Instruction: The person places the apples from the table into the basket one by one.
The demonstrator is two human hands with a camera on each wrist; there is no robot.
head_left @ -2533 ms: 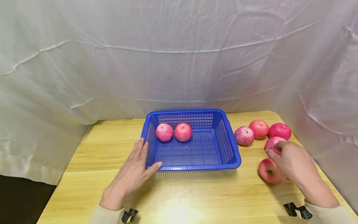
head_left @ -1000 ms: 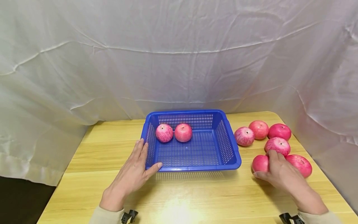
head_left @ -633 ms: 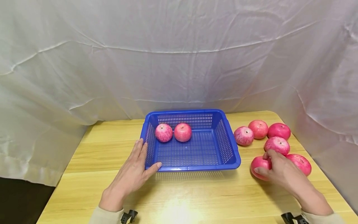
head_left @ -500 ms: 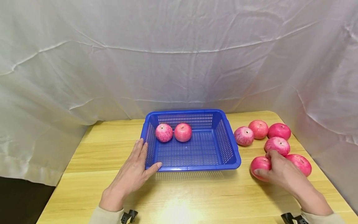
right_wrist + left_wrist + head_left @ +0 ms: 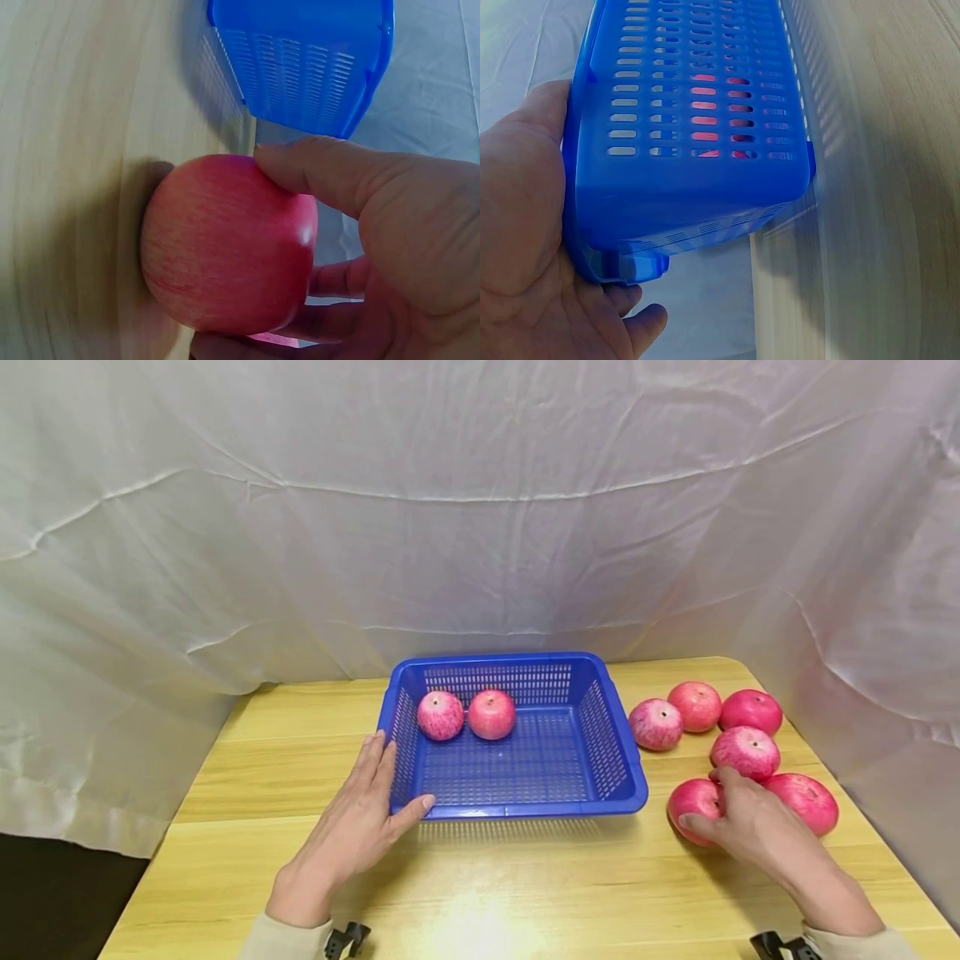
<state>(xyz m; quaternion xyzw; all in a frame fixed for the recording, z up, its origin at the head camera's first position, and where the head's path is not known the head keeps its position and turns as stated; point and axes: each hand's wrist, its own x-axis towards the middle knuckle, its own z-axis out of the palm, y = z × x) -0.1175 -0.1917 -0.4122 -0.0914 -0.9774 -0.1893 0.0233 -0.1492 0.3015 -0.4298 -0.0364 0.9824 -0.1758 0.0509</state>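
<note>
My left hand (image 5: 352, 818) rests against the front left corner of a blue plastic basket (image 5: 517, 811), its fingers straight along the left rim and the thumb on the front rim. Two apples, one striped (image 5: 440, 716) and one redder (image 5: 491, 714), sit side by side inside, towards the back left. To the right of the basket, my right hand (image 5: 765, 827) grips a red apple (image 5: 225, 247) between thumb and fingers, close over the table. The palm and fingers cover part of that apple in the head view.
Several more apples lie close together at the table's right side: a striped one (image 5: 656, 724) beside the basket, another striped one (image 5: 746, 752) just beyond my right hand, and a red one (image 5: 802, 802) at its right. A pale curtain (image 5: 480, 543) surrounds the wooden table (image 5: 480, 893).
My right hand has moved from the striped apple to the front red apple and taken hold of it; that apple has turned and shifted slightly left. My left hand and the basket stay put.
</note>
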